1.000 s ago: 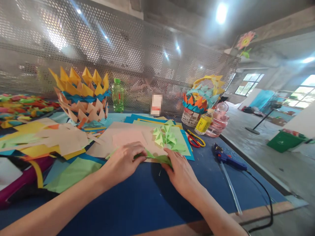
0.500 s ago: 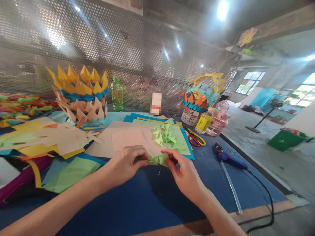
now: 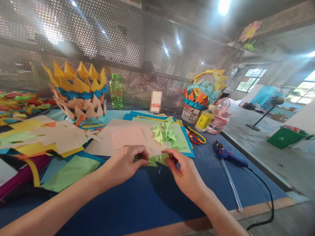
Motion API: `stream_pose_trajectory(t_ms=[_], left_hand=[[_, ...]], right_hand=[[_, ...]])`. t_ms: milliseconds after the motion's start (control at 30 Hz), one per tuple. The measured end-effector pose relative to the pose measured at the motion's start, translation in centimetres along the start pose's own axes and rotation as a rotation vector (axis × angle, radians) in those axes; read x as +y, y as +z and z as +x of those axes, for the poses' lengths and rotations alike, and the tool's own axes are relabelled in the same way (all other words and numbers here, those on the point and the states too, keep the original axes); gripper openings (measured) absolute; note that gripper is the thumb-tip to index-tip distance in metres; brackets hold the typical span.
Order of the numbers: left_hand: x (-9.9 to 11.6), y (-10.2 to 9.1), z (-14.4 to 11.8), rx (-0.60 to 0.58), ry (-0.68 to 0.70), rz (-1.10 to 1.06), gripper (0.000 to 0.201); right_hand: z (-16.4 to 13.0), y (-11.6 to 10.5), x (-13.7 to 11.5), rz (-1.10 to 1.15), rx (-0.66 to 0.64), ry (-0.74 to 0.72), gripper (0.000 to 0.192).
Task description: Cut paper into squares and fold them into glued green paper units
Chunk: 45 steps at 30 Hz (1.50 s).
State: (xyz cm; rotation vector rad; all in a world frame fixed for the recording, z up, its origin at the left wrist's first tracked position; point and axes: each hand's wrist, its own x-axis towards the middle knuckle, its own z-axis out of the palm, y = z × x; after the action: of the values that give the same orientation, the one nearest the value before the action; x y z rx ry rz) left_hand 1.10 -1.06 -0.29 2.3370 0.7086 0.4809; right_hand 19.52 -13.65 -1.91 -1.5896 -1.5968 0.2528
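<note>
Hands, left and right, now pinch the folded green paper piece lifted off the blue table, no longer pressing it flat.

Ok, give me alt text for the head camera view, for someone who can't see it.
A left hand and right hand pinch a folded green paper piece between them above a blue table. Behind lie coloured paper sheets, more green folded pieces, paper baskets, scissors and a glue gun.

Bare blue tabletop before paper sheets
</note>
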Motion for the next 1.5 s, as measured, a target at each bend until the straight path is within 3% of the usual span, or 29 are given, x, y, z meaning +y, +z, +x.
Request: stream_pose_trajectory(t_ms=[533, 1500], left_hand=[[0.20, 0.37, -0.15, -0.007, 0.085, 0.023, 0.009], [0.82, 0.64, -0.64, 0.050, 0.152, 0.088, 0.012]], right_hand=[[-0.12, 0.47, -0.68, -0.042, -0.061, -0.038, 0.011], [-0.13, 0.53, -0.76, -0.161, -0.115, -0.077, 0.017]])
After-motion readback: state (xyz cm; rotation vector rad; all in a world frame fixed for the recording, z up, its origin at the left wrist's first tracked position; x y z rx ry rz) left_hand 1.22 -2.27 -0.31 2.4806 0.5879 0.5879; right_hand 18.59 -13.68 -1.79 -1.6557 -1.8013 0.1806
